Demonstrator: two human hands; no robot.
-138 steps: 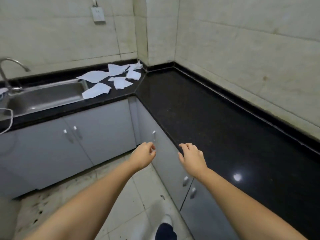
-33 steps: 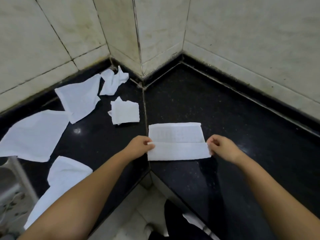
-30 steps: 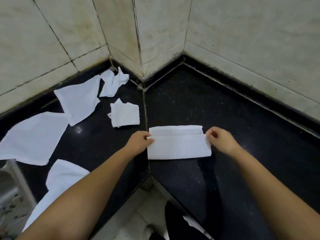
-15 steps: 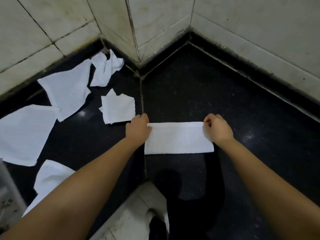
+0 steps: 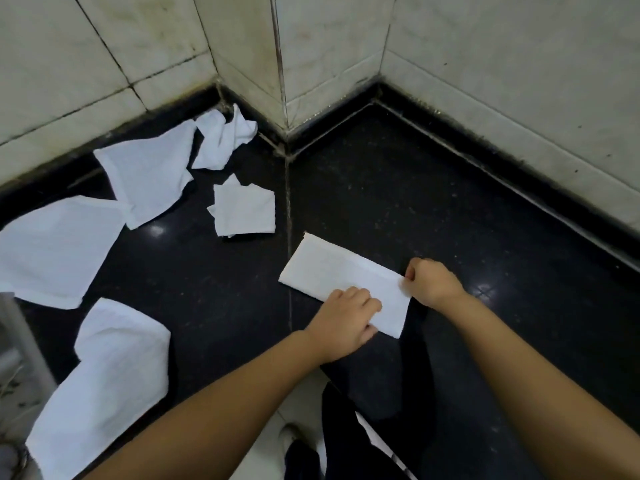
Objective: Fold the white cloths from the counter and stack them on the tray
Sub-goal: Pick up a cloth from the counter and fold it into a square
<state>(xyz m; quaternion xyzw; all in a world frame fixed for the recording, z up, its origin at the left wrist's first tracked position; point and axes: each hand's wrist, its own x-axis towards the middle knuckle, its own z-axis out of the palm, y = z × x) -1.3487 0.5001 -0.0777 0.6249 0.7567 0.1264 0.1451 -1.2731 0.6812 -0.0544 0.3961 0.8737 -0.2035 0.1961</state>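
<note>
A white cloth (image 5: 329, 271), folded into a long strip, lies slantwise on the black counter (image 5: 398, 202) just right of the corner seam. Both hands are at its near right end. My left hand (image 5: 346, 320) grips the lower corner with fingers curled on top. My right hand (image 5: 431, 282) pinches the upper corner of the same end. Several other white cloths lie on the left stretch of counter: a small folded square (image 5: 246, 211), a crumpled one (image 5: 221, 138) by the wall, and flat ones (image 5: 152, 174) (image 5: 59, 247) (image 5: 104, 375). No tray is recognisable.
Tiled walls (image 5: 502, 81) close in the counter corner at the back and right. A pale, blurred object (image 5: 17, 344) pokes in at the left edge. The floor and my foot (image 5: 294, 441) show below the counter's inner corner.
My left hand has moved from the strip's left end to its right end beside my right hand. The strip has turned from level to slanted, its far end pointing up left.
</note>
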